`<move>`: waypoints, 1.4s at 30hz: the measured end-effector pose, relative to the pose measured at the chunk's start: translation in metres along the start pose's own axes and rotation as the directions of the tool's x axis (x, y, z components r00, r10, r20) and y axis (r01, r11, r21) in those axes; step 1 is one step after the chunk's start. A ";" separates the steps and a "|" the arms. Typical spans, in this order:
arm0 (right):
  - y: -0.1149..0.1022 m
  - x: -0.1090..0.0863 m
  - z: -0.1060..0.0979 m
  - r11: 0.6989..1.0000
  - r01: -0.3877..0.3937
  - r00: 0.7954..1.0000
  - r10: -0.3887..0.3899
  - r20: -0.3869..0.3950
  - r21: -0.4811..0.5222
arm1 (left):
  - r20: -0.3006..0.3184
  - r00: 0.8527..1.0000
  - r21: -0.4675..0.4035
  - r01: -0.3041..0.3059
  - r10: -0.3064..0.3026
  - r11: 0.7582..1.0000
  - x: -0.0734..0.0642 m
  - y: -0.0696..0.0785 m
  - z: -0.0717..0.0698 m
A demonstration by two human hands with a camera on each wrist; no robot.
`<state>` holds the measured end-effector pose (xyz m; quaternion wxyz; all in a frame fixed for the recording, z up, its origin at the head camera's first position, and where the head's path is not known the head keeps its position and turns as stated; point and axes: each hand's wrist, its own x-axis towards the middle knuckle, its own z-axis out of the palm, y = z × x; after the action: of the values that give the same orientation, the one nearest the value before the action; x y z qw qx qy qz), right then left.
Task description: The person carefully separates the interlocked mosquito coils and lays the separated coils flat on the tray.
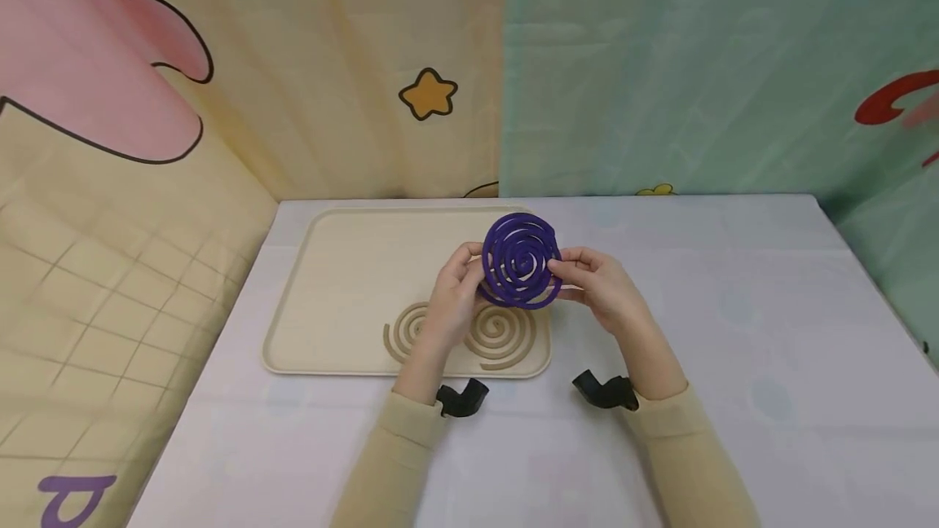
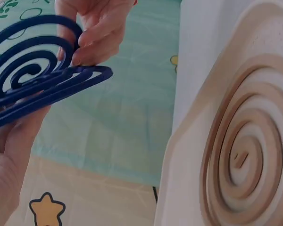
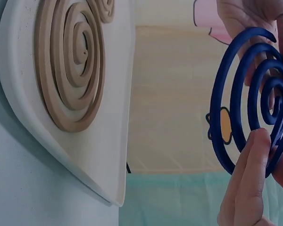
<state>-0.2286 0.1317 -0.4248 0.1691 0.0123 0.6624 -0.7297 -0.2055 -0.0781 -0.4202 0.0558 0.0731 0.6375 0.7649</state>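
Observation:
Both hands hold a purple mosquito coil (image 1: 519, 261) up over the tray's right end; it looks dark blue in the wrist views. My left hand (image 1: 456, 293) grips its left edge, with part of the fingers behind the rings. At the opposite edge, my right hand (image 1: 600, 282) pinches the rim between thumb and fingers. Seen from the left wrist, the coil's rings (image 2: 30, 56) spread into two tilted layers that meet near the right fingers. Below lie two beige mosquito coils, one (image 1: 499, 334) at the tray's right end, the other (image 1: 405, 331) partly hidden by my left hand.
The cream tray (image 1: 323, 292) with a raised rim lies on a white-covered table (image 1: 697, 332). Printed curtains (image 1: 623, 63) stand behind and beside the table. Black wrist mounts (image 1: 464, 398) stick out from both sleeves, low over the table.

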 end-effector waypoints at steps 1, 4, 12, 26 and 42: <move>-0.001 0.000 -0.001 1.000 0.002 1.000 -0.002 0.013 -0.001 | 0.034 0.999 0.061 -0.001 -0.001 0.998 -0.001 0.003 -0.004; -0.003 0.000 -0.002 1.000 0.013 0.999 -0.013 0.039 0.010 | 0.121 0.993 0.228 -0.032 0.004 0.973 -0.005 0.010 -0.014; -0.001 -0.002 0.002 0.991 0.114 0.993 -0.115 -0.005 -0.066 | 0.268 0.963 0.384 -0.119 0.013 0.915 -0.008 0.019 -0.031; -0.002 0.000 0.008 0.963 0.086 0.994 -0.067 -0.083 0.254 | 0.116 0.989 0.393 -0.132 0.093 0.910 -0.006 0.010 -0.015; -0.006 -0.003 0.014 0.860 -0.014 1.000 0.000 0.027 0.510 | 0.006 0.963 0.407 -0.248 0.269 0.879 -0.002 -0.006 0.003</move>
<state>-0.2246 0.1187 -0.4171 0.1711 0.0493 0.4434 -0.8785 -0.2028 -0.0742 -0.4256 -0.0791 0.1479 0.7672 0.6190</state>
